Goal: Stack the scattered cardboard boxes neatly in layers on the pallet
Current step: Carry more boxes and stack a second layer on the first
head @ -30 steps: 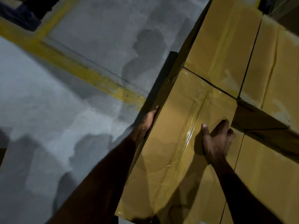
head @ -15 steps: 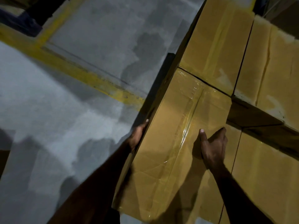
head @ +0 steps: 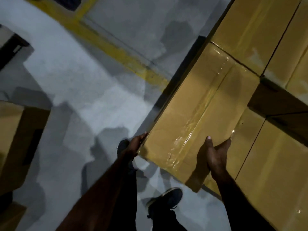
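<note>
Both hands hold one long brown cardboard box sealed with clear tape at its near end. In the head view, the left hand presses flat against the box's left side wall with its fingers straight along the edge. The right hand grips the near right corner, its thumb lying on the taped top and its fingers curled round the right side. This box lies on the top layer of the stack, along the stack's left edge, its far end touching another brown taped cardboard box. More brown boxes lie lower on its right. Beside the stack's left edge a dark pallet edge shows above the grey concrete floor, which a yellow painted line crosses. A loose brown cardboard box stands on the floor at the left, well apart. A dark shoe stands on the floor below the held box.
</note>
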